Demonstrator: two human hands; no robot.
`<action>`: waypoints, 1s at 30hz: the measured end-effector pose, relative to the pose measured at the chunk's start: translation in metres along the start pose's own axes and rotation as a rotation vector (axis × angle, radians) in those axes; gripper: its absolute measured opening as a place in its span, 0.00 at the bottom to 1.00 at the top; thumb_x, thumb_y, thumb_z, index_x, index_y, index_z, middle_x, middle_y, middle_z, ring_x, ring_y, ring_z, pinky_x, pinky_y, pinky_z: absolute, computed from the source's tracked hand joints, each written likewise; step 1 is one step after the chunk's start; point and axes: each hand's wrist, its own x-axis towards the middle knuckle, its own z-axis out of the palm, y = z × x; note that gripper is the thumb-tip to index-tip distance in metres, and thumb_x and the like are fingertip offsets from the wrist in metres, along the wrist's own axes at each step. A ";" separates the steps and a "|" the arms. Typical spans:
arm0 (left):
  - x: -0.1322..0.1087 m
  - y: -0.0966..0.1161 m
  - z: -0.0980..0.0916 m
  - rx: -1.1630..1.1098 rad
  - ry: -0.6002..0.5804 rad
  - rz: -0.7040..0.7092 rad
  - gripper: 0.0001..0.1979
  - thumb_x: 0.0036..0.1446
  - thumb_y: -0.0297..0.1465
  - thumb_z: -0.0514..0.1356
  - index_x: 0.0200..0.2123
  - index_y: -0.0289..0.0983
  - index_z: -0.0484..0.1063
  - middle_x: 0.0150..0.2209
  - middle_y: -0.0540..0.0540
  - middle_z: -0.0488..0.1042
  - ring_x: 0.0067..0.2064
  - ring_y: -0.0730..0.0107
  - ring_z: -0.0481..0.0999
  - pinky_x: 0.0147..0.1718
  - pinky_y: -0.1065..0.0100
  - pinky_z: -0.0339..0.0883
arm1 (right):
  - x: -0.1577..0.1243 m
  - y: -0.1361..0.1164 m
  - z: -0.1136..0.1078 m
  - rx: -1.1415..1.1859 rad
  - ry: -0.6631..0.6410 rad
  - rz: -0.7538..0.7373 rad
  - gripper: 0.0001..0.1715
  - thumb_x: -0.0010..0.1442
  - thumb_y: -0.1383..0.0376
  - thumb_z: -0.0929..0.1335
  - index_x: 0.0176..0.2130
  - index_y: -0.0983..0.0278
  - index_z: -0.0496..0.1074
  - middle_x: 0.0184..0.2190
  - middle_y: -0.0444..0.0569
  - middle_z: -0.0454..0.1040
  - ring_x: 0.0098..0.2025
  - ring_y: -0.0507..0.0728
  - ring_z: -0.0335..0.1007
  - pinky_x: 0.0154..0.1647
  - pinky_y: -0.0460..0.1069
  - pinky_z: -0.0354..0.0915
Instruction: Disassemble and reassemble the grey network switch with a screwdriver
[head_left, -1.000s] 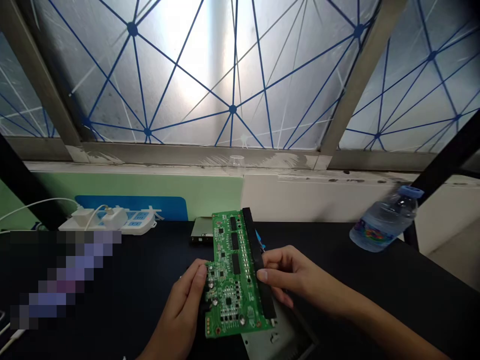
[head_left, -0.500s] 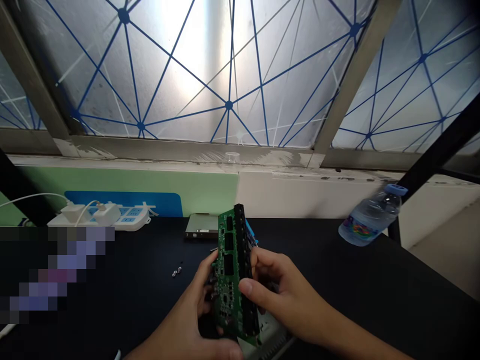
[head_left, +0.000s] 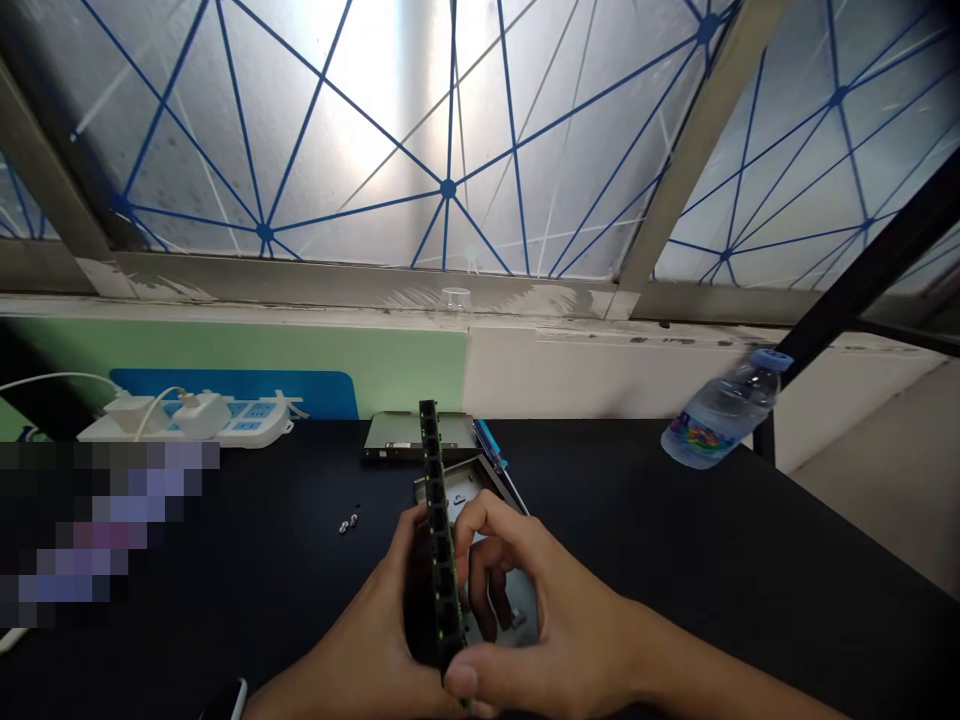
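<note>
Frosted window panes (head_left: 300, 130) crossed by blue lines fill the top of the view, above a black desk (head_left: 675, 560). At the desk's back edge, from left to right, sit a white power strip (head_left: 259, 425) with chargers plugged in, a flat metal enclosure (head_left: 397, 435), a blue-handled screwdriver (head_left: 487, 455) and, further right, a tilted plastic water bottle (head_left: 720, 420). Two small screws (head_left: 347, 525) lie on the desk left of centre.

Near the middle of the desk, a circuit board (head_left: 433, 530) stands on edge between the person's hands, above a grey metal casing (head_left: 499, 590). Its black connector strip (head_left: 430, 480) runs along the edge facing the camera. The left hand (head_left: 360, 640) cups one face, its fingers hidden behind the board. The right hand (head_left: 547, 620) has its fingers curled together near the other face, and its thumb (head_left: 461, 682) presses at the board's lower end. The board likely feels light and stiff, but its soldered parts look fragile, so its edges and connector strip seem the safest places to hold.
</note>
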 end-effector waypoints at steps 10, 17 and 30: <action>0.000 -0.001 -0.004 0.031 -0.059 0.076 0.33 0.45 0.32 0.75 0.50 0.41 0.62 0.41 0.50 0.71 0.41 0.64 0.72 0.39 0.65 0.68 | -0.001 -0.008 0.003 -0.045 -0.009 -0.090 0.29 0.48 0.56 0.79 0.42 0.60 0.64 0.30 0.40 0.69 0.29 0.51 0.67 0.29 0.47 0.64; 0.000 -0.009 -0.001 0.081 0.042 0.084 0.47 0.42 0.30 0.77 0.62 0.45 0.56 0.50 0.46 0.71 0.51 0.54 0.73 0.51 0.56 0.68 | -0.004 -0.015 0.001 -0.393 0.140 -0.240 0.28 0.43 0.55 0.82 0.36 0.60 0.68 0.28 0.40 0.72 0.28 0.52 0.68 0.31 0.48 0.64; -0.008 0.005 -0.017 -0.361 -0.145 0.133 0.43 0.60 0.59 0.58 0.69 0.44 0.55 0.68 0.36 0.59 0.69 0.34 0.58 0.63 0.40 0.56 | -0.012 -0.010 0.001 -0.728 0.151 -0.495 0.25 0.56 0.48 0.76 0.42 0.63 0.73 0.28 0.44 0.78 0.27 0.54 0.75 0.27 0.49 0.62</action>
